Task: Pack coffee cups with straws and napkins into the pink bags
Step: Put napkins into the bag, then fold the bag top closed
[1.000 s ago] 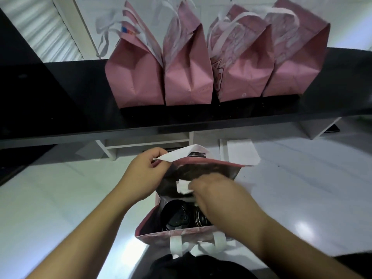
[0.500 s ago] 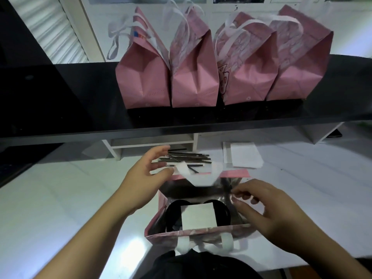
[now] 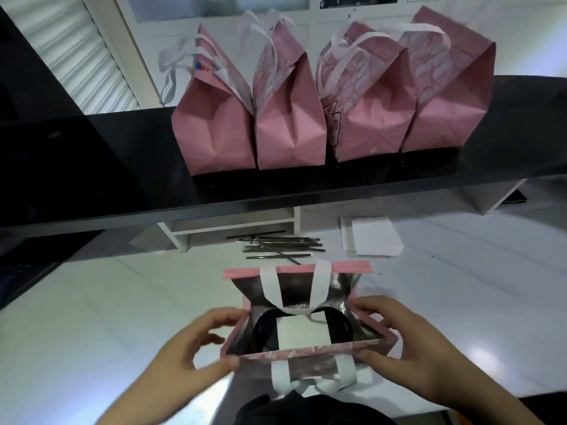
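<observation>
An open pink bag (image 3: 306, 365) with white handles stands on the white counter near its front edge. Inside it I see two black cup lids (image 3: 265, 331) with a white napkin (image 3: 303, 331) lying across them. My left hand (image 3: 196, 354) grips the bag's left side, thumb at the near rim corner and fingers at the far edge. My right hand (image 3: 408, 342) grips the right side the same way. Loose dark straws (image 3: 282, 246) lie on the counter beyond the bag. A stack of white napkins (image 3: 372, 240) lies to their right.
Several closed pink bags (image 3: 291, 118) stand in a row on a black shelf (image 3: 92, 167) above the white counter (image 3: 107, 302). White shelf supports stand under it. A dark garment shows at the bottom edge.
The bag's far handle has dropped inside the mouth. Both hands moved down to the bag's two sides and took hold of it. A second ago my right hand was inside the bag.
</observation>
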{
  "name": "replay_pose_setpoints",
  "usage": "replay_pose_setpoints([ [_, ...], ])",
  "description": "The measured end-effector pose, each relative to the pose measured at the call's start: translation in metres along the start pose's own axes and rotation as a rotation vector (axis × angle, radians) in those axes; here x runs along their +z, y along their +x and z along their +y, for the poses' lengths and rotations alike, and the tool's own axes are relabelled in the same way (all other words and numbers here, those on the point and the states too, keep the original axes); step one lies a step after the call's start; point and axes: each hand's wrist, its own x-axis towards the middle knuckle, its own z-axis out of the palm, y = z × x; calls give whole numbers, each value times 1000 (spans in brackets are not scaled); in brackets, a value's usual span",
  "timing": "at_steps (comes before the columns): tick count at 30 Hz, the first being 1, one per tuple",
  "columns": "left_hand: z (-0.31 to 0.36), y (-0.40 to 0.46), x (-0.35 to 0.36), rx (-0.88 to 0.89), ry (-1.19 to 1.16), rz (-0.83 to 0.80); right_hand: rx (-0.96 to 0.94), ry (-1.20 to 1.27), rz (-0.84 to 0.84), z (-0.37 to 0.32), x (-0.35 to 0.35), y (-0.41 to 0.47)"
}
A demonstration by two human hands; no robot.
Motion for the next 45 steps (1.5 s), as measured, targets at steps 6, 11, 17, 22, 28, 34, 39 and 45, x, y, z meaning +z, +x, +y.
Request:
replay_pose_setpoints([
  [6, 9, 10, 20, -14, -49, 26, 26, 142, 1, 6, 11, 12],
  [11, 12, 19, 34, -91, -266, 89, 104, 531, 119, 5, 22, 21],
  [17, 2, 23, 38, -105, -178, 371, 235, 642, 186, 10, 21, 27],
  [22, 1, 28, 25, 3, 144, 353, 114, 257, 215, 12, 15, 33],
  [28, 5, 35, 19, 72, 265, 270, -94, -54, 340, 13, 15, 38],
  [34, 0, 41, 26, 266, 444, 243, -282, -291, 332, 26, 20, 37],
  [39, -5, 41, 21, 353, 524, 203, -405, -422, 313, 31, 18, 34],
  [45, -2, 43, 24, 419, 723, 190, -374, -407, 307, 25, 17, 34],
])
